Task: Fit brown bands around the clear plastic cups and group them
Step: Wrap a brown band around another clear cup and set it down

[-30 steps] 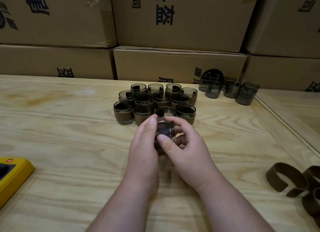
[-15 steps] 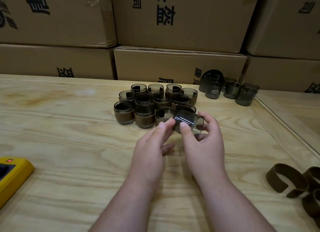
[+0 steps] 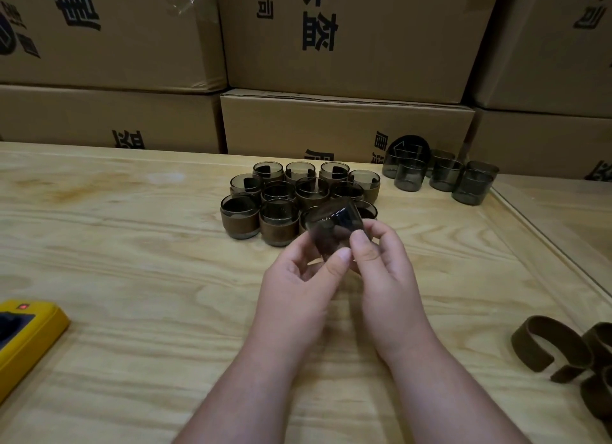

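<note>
Place: a packing or storage workroom
Evidence: stacked printed cardboard cartons (image 3: 347,39) line the wall behind a bare plywood desk (image 3: 132,261); batches of banded cups (image 3: 298,195)
</note>
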Demonstrator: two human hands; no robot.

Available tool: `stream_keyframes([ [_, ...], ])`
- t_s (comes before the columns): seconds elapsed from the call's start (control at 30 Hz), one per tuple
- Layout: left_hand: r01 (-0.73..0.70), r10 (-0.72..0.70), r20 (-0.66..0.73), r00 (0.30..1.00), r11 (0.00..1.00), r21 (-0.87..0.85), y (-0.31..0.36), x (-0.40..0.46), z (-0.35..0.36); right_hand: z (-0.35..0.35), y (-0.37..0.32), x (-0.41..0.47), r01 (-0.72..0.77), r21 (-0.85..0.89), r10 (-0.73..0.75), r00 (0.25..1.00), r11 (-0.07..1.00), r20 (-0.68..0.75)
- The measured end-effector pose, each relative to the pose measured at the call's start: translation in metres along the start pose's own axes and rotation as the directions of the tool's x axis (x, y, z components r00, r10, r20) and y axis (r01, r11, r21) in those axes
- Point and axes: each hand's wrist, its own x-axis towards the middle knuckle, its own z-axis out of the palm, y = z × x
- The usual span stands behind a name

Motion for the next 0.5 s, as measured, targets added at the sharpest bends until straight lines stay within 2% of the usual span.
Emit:
stream_keyframes([
  [0.17, -0.023, 0.028, -0.048, 0.998, 0.993, 0.116, -0.0008, -0.0022, 0.0047, 0.0004, -0.0009, -0.0001, 0.004, -0.027, -0.003, 0.999, 1.000, 0.035],
  [0.33, -0.022, 0.029, -0.083, 0.996, 0.996, 0.084, -0.0014, -0.0025, 0.0040, 0.0032, -0.0015, -0.0016, 0.008, -0.039, -0.006, 0.999, 0.999, 0.047],
  [0.5, 0.007, 0.009, -0.078, 0.997, 0.981, 0.193, 0.0007, -0.0048, 0.0070, 0.0042, -0.0057, -0.0029, 0.073, -0.091, -0.070, 0.997, 0.993, 0.035],
])
